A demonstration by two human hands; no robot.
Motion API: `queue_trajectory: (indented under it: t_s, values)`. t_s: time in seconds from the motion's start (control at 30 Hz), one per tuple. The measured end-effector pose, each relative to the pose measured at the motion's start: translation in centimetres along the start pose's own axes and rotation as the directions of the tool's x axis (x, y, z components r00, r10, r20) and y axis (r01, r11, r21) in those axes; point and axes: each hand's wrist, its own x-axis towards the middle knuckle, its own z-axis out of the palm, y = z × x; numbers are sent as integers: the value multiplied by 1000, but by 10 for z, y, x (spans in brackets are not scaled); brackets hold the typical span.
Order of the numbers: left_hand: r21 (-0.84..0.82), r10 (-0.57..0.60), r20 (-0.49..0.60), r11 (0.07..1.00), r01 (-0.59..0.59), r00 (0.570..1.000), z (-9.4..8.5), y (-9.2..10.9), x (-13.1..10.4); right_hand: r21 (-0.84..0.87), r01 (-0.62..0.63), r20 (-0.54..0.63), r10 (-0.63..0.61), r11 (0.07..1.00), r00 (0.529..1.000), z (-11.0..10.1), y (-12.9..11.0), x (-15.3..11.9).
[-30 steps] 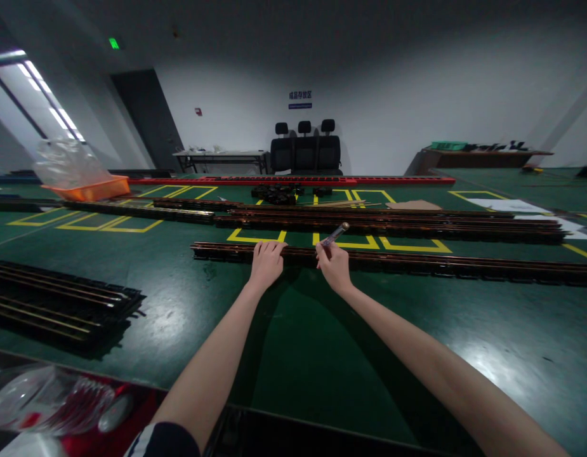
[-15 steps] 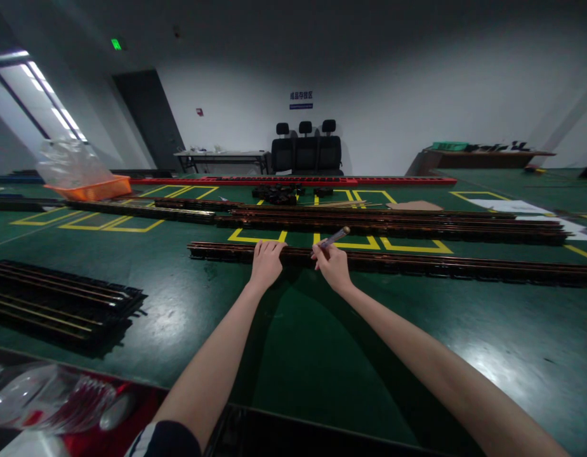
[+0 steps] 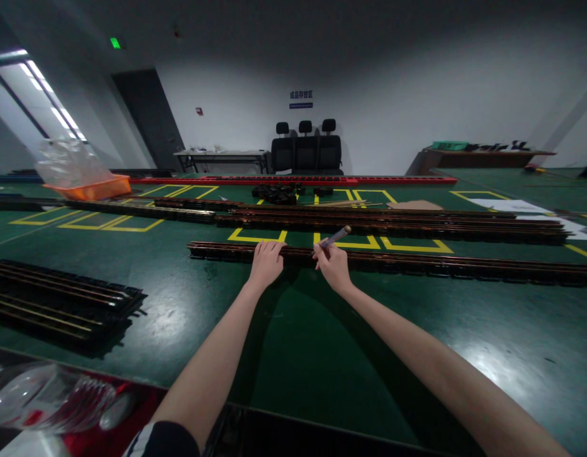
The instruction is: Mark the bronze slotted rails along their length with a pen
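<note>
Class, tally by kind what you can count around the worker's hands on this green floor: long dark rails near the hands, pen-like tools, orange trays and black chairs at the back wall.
Long dark rail under both hands: 1
Pen-like tool in the right hand: 1
Orange tray: 1
Black chairs: 3
Total: 6

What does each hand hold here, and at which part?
The right hand holds a pen-like tool by its lower end. The left hand holds nothing and rests flat on the long rail.

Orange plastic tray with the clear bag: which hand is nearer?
Left. The left hand rests on the long dark rail, on the side toward the orange plastic tray; the right hand, holding a pen, is farther right.
</note>
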Motion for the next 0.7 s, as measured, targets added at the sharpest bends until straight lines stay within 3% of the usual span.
queue_trajectory:
  t_s: [0.27, 0.7]
  values:
    - [-11, -8, 9, 1000, 8, 1000, -1, 0, 0, -78, 3, -46, -7, 997, 999, -2, 3, 1]
    - [69, -5, 2, 998, 5, 1000, -1, 3, 0, -86, 57, -10, -58, 995, 998, 0, 2, 0]
